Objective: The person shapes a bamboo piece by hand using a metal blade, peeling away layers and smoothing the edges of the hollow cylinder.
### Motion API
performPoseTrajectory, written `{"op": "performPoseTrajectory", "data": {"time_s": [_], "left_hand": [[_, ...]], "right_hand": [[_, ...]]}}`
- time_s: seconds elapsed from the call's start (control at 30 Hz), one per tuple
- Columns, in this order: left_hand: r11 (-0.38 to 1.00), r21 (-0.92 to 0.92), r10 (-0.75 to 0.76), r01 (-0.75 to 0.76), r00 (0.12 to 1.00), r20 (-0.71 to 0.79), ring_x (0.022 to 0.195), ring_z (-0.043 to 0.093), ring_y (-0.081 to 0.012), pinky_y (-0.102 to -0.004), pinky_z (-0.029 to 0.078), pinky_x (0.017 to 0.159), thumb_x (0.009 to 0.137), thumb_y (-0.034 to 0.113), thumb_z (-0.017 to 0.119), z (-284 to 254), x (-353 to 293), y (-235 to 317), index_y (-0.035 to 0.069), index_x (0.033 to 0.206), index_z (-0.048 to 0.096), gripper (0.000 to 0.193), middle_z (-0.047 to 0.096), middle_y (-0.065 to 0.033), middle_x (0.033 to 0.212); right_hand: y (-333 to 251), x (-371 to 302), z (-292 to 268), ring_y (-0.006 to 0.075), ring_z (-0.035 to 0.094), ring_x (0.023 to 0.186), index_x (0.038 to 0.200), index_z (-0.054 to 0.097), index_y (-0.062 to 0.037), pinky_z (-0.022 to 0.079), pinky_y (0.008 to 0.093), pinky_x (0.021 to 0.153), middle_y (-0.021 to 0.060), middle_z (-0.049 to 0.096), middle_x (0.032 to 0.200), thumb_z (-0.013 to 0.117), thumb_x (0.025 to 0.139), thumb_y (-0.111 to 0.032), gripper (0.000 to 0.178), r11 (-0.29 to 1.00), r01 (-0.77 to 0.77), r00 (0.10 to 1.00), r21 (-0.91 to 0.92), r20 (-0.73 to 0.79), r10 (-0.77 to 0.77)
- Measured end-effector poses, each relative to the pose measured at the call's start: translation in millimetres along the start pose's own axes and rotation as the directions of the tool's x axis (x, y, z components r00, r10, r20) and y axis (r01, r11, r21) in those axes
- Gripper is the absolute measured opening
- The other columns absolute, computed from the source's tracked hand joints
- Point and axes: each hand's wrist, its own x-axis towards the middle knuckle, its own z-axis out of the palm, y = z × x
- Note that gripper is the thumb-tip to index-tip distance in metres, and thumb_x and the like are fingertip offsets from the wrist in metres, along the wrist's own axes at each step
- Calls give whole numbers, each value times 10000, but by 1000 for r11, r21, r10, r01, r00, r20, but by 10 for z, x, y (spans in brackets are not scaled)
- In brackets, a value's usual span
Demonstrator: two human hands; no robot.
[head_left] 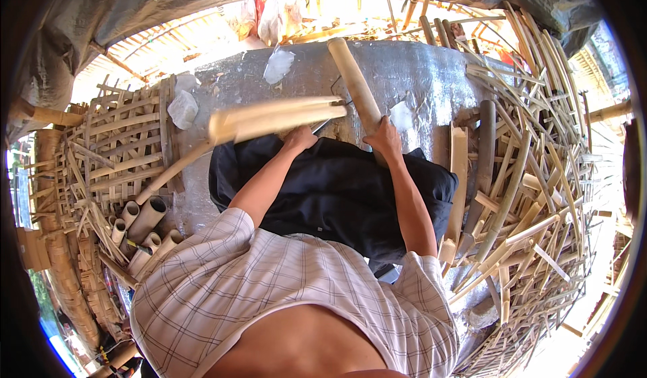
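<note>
My right hand (384, 138) is wrapped round the lower part of a pale bamboo tube (355, 81), which slants away from me up to the left. My left hand (300, 138) is closed; a thin, grey, blade-like edge (321, 126) shows beside its fingers, but I cannot make out what it grips. Just beyond that hand, a split bamboo piece (273, 120) lies crosswise, blurred by motion at its left end. Whether the left hand touches it cannot be told. Under both forearms, black cloth (344, 189) covers my lap.
Bamboo strips and sticks (532, 202) are heaped at the right. A woven bamboo panel (125, 138) stands at the left, with several cut bamboo tubes (148, 219) near it. A grey sheet (236, 74) spreads in front, with plastic scraps (278, 66) on it.
</note>
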Motion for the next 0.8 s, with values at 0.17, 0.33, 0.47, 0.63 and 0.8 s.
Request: {"op": "performPoseTrajectory", "data": {"time_s": [0.17, 0.33, 0.47, 0.63, 0.8], "left_hand": [[985, 102, 156, -141, 975, -156, 1044, 689, -385, -483, 528, 951, 885, 201, 604, 285, 211, -229, 69, 1215, 702, 368, 727, -234, 1118], [961, -47, 246, -272, 921, -301, 1030, 686, -391, -530, 508, 903, 969, 214, 558, 476, 204, -433, 85, 1101, 739, 259, 734, -222, 1073], [973, 47, 233, -228, 950, -207, 1056, 674, -402, -536, 497, 940, 965, 206, 573, 504, 173, -350, 74, 1090, 708, 226, 721, -220, 1072], [965, -22, 257, -260, 961, -98, 1235, 623, -401, -502, 482, 1034, 912, 146, 601, 468, 66, -412, 59, 1265, 682, 372, 686, -265, 1238], [921, -56, 372, -385, 913, -166, 1270, 595, -424, -497, 478, 1049, 884, 126, 643, 466, -104, -387, 61, 1354, 634, 475, 655, -274, 1302]], "right_hand": [[-73, 33, -6, 456, 708, 1001, 1121, 577, -7, 577, 526, 865, 250, 735, 1026, 907, 637, -278, 645, 998, 58, 998, 17, -14, -58], [-207, 42, -47, 455, 704, 1005, 1184, 561, -34, 563, 539, 859, 242, 729, 1052, 901, 649, -313, 693, 995, 103, 994, 5, 45, -103], [-156, 43, -50, 454, 708, 995, 1190, 560, -40, 565, 539, 859, 239, 734, 1034, 904, 651, -317, 697, 994, 108, 993, -26, 48, -107], [-158, 56, -107, 444, 714, 992, 1199, 566, -68, 573, 538, 842, 221, 740, 1045, 898, 662, -288, 669, 992, 105, 994, -69, 14, -104], [-101, 161, -119, 396, 728, 1024, 1233, 581, -96, 562, 545, 848, 184, 748, 1085, 909, 660, -264, 681, 984, 87, 995, -154, -37, -94]]}}
